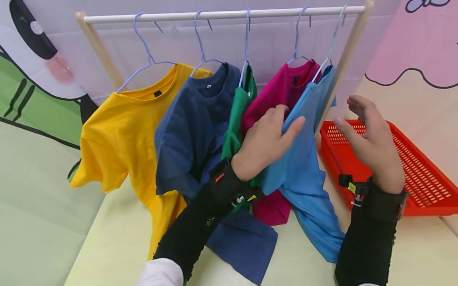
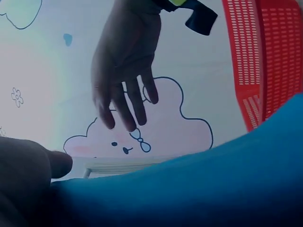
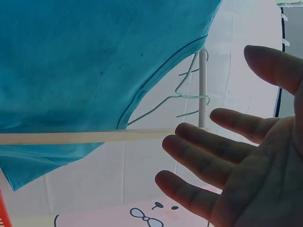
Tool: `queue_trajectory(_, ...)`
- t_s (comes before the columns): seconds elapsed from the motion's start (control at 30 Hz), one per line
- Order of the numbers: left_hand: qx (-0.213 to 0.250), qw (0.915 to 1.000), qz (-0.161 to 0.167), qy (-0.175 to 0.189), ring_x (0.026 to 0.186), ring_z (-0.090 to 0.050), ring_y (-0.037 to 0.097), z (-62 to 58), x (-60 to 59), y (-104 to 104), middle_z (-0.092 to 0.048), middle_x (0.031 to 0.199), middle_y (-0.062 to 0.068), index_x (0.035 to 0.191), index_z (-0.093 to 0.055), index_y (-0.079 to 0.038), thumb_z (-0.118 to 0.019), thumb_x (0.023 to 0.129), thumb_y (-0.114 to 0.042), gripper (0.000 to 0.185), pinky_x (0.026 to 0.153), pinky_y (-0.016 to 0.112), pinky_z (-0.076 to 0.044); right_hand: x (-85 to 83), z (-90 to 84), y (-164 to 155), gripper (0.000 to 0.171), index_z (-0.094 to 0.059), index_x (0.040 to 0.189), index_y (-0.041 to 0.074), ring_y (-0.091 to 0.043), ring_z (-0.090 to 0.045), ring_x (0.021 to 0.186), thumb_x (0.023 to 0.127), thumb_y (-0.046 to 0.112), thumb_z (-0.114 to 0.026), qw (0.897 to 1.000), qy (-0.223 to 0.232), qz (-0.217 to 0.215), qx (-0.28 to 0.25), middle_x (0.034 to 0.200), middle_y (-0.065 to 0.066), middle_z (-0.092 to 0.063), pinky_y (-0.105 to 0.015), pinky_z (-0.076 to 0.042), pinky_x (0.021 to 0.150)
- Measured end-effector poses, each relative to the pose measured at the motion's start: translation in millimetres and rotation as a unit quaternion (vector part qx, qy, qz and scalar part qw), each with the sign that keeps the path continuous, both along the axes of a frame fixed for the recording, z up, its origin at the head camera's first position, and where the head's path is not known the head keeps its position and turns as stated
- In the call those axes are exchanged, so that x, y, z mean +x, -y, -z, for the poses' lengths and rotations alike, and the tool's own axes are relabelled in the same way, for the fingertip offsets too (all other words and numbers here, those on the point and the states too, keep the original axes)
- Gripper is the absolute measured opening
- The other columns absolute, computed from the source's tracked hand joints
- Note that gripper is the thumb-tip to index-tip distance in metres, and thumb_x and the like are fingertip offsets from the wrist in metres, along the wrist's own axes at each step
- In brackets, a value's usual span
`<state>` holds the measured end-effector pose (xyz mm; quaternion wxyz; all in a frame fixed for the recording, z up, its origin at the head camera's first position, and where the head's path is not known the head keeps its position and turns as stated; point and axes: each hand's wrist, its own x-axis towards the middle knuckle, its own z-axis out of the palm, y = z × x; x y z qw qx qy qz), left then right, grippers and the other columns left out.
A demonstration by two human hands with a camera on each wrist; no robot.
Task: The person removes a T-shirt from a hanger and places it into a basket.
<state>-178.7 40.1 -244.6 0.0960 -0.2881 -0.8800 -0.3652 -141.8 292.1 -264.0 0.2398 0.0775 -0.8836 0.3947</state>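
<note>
In the head view, several T-shirts hang on wire hangers. My left hand [image 1: 266, 139] lies against the magenta T-shirt [image 1: 266, 95], its thumb stretched out over the front of the light blue T-shirt [image 1: 304, 159]. The left wrist view has the thumb [image 2: 60, 164] beside blue cloth [image 2: 199, 189]; the other fingers are hidden there. To the right of the rack post, my right hand [image 1: 373, 143] is raised and empty. Its fingers [image 3: 203, 156] are spread in the right wrist view, apart from the blue T-shirt [image 3: 94, 66].
A white rail [image 1: 222, 16] on wooden posts carries the hangers. Yellow [image 1: 132, 123], navy [image 1: 193, 127] and green [image 1: 234, 127] T-shirts hang to the left. A red perforated basket [image 1: 425, 174] sits at right on the pale table [image 1: 121, 234].
</note>
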Motion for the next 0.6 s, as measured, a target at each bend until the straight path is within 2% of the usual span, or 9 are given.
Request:
queue_trajectory(0.07, -0.024, 0.9991, -0.013, -0.032, 0.067, -0.06, 0.015, 5.8, -1.9, -4, -0.058, 0.083, 0.008, 0.108, -0.057, -0.006, -0.056, 0.111, -0.04, 0.034, 0.06, 0.023, -0.052, -1.2, -0.3, 3, 0.07, -0.037, 0.166, 0.017, -0.038, -0.043, 0.152, 0.105, 0.031, -0.067, 1.0, -0.01, -0.002, -0.013, 0.168, -0.007, -0.043, -0.04, -0.035, 0.124)
queue_trajectory(0.13, -0.038, 0.997, -0.024, -0.063, 0.054, -0.053, 0.015, 10.3, -3.0, -7, -0.05, 0.07, 0.006, 0.098, -0.052, -0.008, -0.052, 0.113, -0.037, 0.033, 0.052, 0.023, -0.046, -4.9, -1.3, 8, 0.067, -0.04, 0.164, 0.017, -0.036, -0.046, 0.15, 0.105, 0.032, -0.067, 0.999, -0.018, -0.007, -0.026, 0.165, -0.006, -0.046, -0.039, -0.037, 0.123)
queue_trajectory(0.23, -0.021, 0.9953, -0.023, -0.092, 0.049, -0.049, 0.014, 13.7, -2.7, -9, -0.046, 0.064, 0.003, 0.102, -0.051, -0.008, -0.051, 0.114, -0.034, 0.028, 0.048, 0.023, -0.044, -13.6, -6.4, 18, 0.064, -0.043, 0.162, 0.015, -0.036, -0.049, 0.148, 0.105, 0.033, -0.066, 0.999, -0.025, -0.012, -0.041, 0.163, -0.006, -0.049, -0.045, -0.04, 0.121)
queue_trajectory(0.37, -0.012, 0.9942, -0.008, -0.107, 0.048, -0.049, 0.013, 10.2, -1.1, -13, -0.046, 0.064, 0.004, 0.104, -0.05, -0.007, -0.051, 0.114, -0.032, 0.026, 0.048, 0.023, -0.045, -28.7, -22.7, 28, 0.063, -0.043, 0.16, 0.013, -0.04, -0.053, 0.143, 0.106, 0.039, -0.063, 0.999, -0.017, -0.002, -0.048, 0.16, -0.011, -0.051, -0.055, -0.044, 0.117)
queue_trajectory(0.47, -0.04, 0.9911, -0.008, -0.127, 0.048, -0.048, 0.013, 6.6, -0.4, -17, -0.046, 0.064, 0.004, 0.102, -0.05, -0.006, -0.05, 0.115, -0.029, 0.026, 0.048, 0.022, -0.044, -43.3, -37.3, 35, 0.065, -0.043, 0.159, 0.009, -0.029, -0.063, 0.124, 0.107, 0.045, -0.059, 0.997, 0.01, 0.01, -0.077, 0.151, -0.015, -0.055, -0.04, -0.055, 0.103)
queue_trajectory(0.6, -0.059, 0.9847, -0.015, -0.163, 0.047, -0.046, 0.013, 5.0, 0.3, -22, -0.045, 0.062, 0.003, 0.103, -0.05, -0.005, -0.05, 0.114, -0.025, 0.023, 0.047, 0.022, -0.043, -65.4, -53.0, 41, 0.066, -0.045, 0.158, 0.008, -0.014, -0.058, 0.099, 0.108, 0.049, -0.056, 0.988, 0.053, 0.011, -0.146, 0.136, -0.01, -0.057, -0.024, -0.052, 0.08)
